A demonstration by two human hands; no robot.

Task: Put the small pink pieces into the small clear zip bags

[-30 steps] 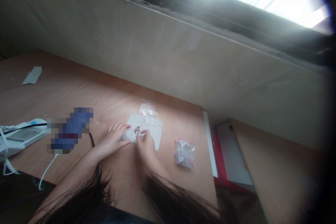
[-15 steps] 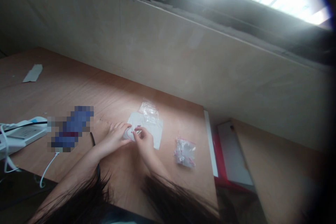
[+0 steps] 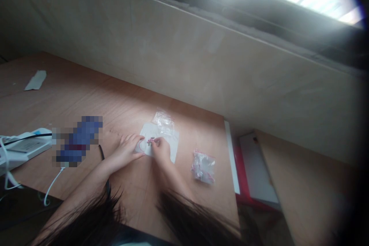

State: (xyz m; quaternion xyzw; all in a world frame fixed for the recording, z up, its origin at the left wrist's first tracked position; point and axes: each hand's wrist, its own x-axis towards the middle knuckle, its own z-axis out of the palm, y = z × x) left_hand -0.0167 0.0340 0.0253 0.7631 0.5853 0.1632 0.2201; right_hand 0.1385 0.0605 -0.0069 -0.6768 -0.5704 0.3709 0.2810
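My left hand [image 3: 129, 147] rests at the left of a white sheet [image 3: 174, 147], its thumb and fingers curved around the edge of a small white piece with a rounded outline [image 3: 142, 147]. Several tiny pink and dark pieces [image 3: 150, 141] lie in a cluster just right of it. My right hand [image 3: 162, 150] is closed in a pinch at the right side of this cluster; what sits between the fingertips is too small to make out. Clear plastic bags [image 3: 165, 122] lie over the sheet's far edge.
Another clear bag with pink edges [image 3: 203, 167] lies to the right. A pixelated blue object [image 3: 82, 138] with a white cable and a white power strip [image 3: 34, 144] are at the left. A paper strip [image 3: 36, 80] lies far left. The wall [image 3: 178, 57] bounds the table behind.
My right hand has drawn back slightly to the right from the white piece, bringing the small pink and dark cluster into view. My left hand has stayed in place.
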